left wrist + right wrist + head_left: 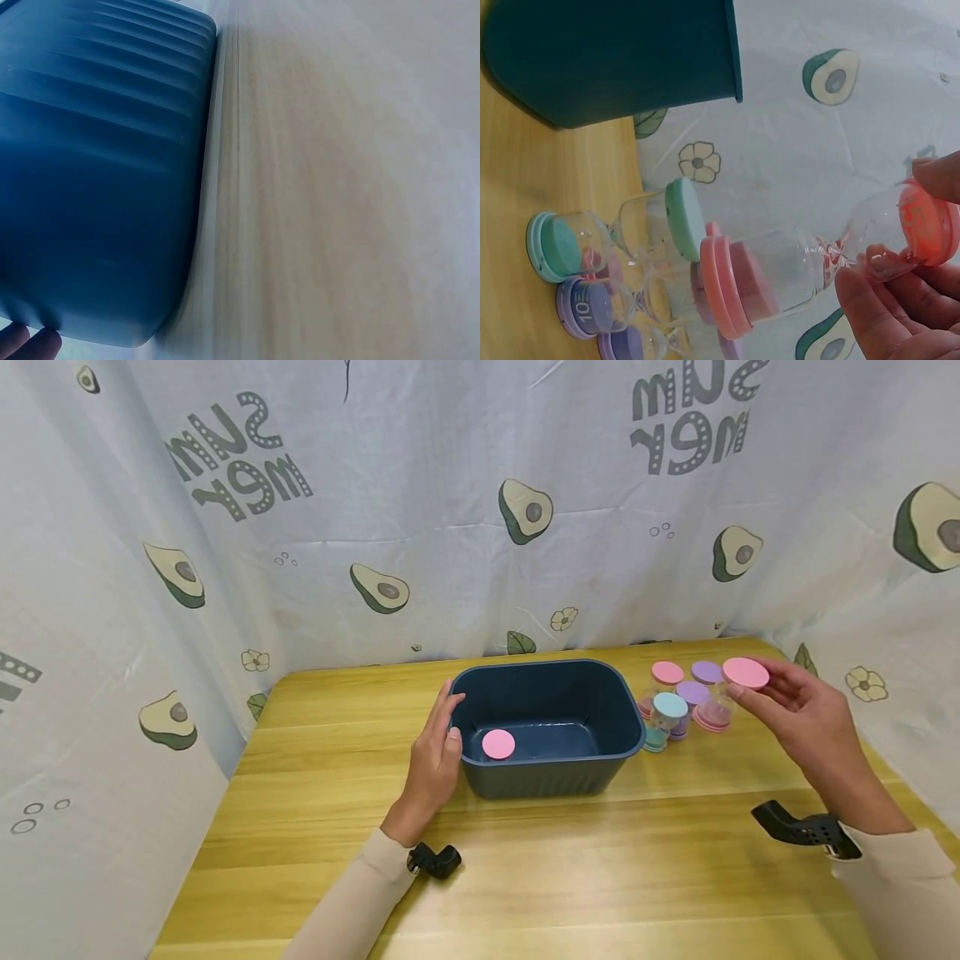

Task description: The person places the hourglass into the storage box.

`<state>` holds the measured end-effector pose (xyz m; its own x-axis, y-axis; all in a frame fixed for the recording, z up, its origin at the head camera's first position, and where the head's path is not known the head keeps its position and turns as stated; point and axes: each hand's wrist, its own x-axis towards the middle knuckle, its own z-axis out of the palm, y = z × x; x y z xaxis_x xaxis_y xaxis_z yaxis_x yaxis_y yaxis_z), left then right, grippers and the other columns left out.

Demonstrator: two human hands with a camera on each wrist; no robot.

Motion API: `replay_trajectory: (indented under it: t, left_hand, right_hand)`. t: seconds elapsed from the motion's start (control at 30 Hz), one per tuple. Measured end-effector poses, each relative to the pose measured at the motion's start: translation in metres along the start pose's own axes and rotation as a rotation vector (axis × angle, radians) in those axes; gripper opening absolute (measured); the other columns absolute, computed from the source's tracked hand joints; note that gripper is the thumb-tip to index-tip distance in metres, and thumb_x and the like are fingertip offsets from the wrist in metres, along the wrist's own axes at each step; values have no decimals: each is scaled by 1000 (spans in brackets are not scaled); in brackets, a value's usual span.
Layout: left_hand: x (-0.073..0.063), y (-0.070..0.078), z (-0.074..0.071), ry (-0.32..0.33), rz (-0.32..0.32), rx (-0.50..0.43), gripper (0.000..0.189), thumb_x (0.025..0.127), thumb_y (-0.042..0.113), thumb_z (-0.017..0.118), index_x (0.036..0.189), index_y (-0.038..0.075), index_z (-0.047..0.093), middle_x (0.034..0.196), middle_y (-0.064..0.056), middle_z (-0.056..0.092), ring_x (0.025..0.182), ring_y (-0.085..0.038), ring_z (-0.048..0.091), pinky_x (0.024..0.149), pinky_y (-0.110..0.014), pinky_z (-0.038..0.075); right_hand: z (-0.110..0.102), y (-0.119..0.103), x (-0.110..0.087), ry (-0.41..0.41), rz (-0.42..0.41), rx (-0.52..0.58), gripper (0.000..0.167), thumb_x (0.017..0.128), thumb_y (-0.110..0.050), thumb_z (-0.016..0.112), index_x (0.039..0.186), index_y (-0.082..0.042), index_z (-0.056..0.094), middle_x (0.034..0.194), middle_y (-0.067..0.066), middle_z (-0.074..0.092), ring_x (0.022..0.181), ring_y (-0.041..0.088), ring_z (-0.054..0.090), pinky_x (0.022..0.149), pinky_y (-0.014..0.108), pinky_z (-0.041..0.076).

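Observation:
My right hand (810, 710) grips a pink-capped glass hourglass (745, 673) by its upper end and waist. In the right wrist view this hourglass (731, 289) is tilted, pink sand inside, with thumb and fingers round the far bulb. My left hand (435, 760) rests at the left end of a dark blue plastic bin (536, 782), fingers mostly straight along its rim. The left wrist view shows two of its fingertips (46, 345) against the bin wall. Inside the bin, near the front left, a round pink cap (498, 744) shows.
Right of the bin stand more hourglasses: a teal one (670, 707), two purple ones, the nearer (692, 693) beside the teal, and a pink one (667, 673). The wooden table (562, 877) meets a printed curtain (450, 552) at the back.

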<state>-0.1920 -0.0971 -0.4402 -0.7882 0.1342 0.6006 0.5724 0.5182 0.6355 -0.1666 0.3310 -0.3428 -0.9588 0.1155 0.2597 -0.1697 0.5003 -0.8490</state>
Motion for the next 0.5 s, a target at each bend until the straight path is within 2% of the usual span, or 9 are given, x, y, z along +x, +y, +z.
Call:
replay_trajectory:
  t: [0.5]
  left_hand:
    - [0,-1,0,-2,10,-11,52,99,32,27,145,13,40,158,-7,26,140,-21,34,100,-46,45]
  right_hand:
    - [4,-23,-4,-28,-75,77,59,89,-6,66,144,-14,44,126,-10,58,108,-3,57,81,7,45]
